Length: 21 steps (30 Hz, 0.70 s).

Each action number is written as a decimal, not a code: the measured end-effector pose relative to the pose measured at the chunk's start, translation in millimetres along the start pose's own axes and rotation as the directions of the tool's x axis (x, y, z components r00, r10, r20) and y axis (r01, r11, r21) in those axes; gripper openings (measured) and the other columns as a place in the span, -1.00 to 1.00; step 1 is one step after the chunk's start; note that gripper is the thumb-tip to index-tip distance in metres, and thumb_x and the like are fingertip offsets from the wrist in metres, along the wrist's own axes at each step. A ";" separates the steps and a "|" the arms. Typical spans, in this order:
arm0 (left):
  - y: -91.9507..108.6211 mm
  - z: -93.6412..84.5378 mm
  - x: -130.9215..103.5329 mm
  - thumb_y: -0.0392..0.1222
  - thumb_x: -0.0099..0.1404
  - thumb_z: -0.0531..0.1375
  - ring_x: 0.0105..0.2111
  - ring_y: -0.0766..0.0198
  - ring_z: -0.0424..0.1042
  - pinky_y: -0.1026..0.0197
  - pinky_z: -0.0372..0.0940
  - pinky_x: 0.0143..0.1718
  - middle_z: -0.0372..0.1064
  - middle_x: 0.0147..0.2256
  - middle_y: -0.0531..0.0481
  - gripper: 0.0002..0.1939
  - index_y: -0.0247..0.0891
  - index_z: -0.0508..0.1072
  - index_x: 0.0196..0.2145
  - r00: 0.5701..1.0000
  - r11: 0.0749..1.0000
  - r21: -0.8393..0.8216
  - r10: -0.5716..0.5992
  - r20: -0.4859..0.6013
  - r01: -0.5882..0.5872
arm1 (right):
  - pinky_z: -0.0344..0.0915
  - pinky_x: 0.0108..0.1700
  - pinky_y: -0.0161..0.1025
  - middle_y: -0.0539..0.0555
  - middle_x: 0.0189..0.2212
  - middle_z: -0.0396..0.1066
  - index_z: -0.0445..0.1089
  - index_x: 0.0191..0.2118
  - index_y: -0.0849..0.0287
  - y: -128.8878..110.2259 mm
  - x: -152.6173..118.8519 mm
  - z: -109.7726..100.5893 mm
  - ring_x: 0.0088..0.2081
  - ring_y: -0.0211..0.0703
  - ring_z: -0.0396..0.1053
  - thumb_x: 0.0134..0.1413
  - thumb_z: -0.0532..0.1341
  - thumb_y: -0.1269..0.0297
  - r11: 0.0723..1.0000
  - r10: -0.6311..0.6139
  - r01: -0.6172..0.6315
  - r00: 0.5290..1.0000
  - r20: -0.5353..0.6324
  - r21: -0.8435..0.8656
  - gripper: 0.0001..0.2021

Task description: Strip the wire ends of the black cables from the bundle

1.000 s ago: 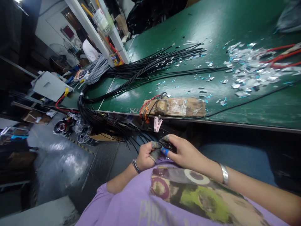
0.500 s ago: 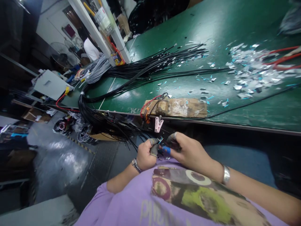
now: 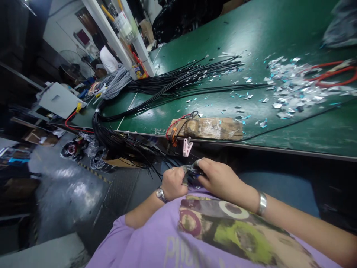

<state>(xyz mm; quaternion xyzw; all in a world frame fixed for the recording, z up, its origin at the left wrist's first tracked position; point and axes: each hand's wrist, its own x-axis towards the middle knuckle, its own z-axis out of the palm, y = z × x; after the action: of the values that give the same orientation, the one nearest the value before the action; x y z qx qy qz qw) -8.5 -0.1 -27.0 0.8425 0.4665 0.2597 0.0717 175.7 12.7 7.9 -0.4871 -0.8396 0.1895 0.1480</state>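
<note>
Close in front of my purple shirt, my left hand (image 3: 174,181) is closed on the end of a black cable. My right hand (image 3: 213,175) is pinched beside it at the same cable end, fingertips almost touching the left ones; thin pale strands show blurred between them. Fingertip covers are on both hands. Other black cables (image 3: 122,143) hang over the table edge to the left of my hands. Just above them, a pink clip (image 3: 187,147) sits at the edge by a wooden block (image 3: 220,127) on the green table (image 3: 306,126).
More black cables (image 3: 173,80) and a grey cable bundle (image 3: 118,83) lie along the table. Foil and blue scraps (image 3: 295,89) surround red-handled scissors (image 3: 334,76) at the right. A white post (image 3: 111,33) stands at the back left.
My right hand has moved left and slightly up, closer to my left hand, and its fingers have closed at the cable end. The coloured wire tips are now blurred between the hands.
</note>
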 end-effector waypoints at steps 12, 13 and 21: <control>7.7 -0.3 11.3 0.27 0.04 0.17 -0.72 0.39 0.22 0.33 0.15 -0.64 0.27 -0.69 0.10 -0.53 -0.23 0.24 -0.46 0.803 0.338 -0.732 -0.327 0.498 0.591 | -0.07 -0.59 -0.33 -0.14 -0.65 0.05 0.10 -0.47 0.10 9.1 2.3 19.2 -0.65 -0.35 -0.11 -0.06 0.08 0.00 0.163 0.012 -0.260 0.965 0.261 0.952 -0.73; 7.4 0.7 12.2 0.28 0.02 0.18 -0.74 0.41 0.19 0.35 0.11 -0.66 0.25 -0.70 0.11 -0.51 -0.24 0.22 -0.46 0.774 0.310 -0.711 -0.325 0.544 0.630 | -0.09 -0.59 -0.33 -0.15 -0.66 0.01 0.09 -0.48 0.10 10.0 2.4 22.0 -0.65 -0.35 -0.14 -0.05 0.08 0.00 0.175 0.029 -0.274 0.962 0.273 0.946 -0.72; 18.0 -8.9 23.5 -0.31 -0.03 0.16 -0.60 0.32 0.24 0.29 0.06 -0.54 0.20 -0.66 0.09 -0.89 -0.22 0.24 -0.56 0.815 0.842 -0.148 -0.435 0.382 0.518 | 0.01 -0.45 -0.29 0.02 -0.52 0.22 0.18 -0.57 0.17 10.9 5.4 9.3 -0.49 -0.24 0.14 -0.22 0.11 0.53 0.954 0.038 -0.036 0.999 0.001 0.297 -0.88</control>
<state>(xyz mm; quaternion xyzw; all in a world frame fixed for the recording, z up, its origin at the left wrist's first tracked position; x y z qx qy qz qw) 10.6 8.2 -4.1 0.7133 0.6090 0.1423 0.3162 177.3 20.8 -5.0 -0.4754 -0.7920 0.3149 0.2180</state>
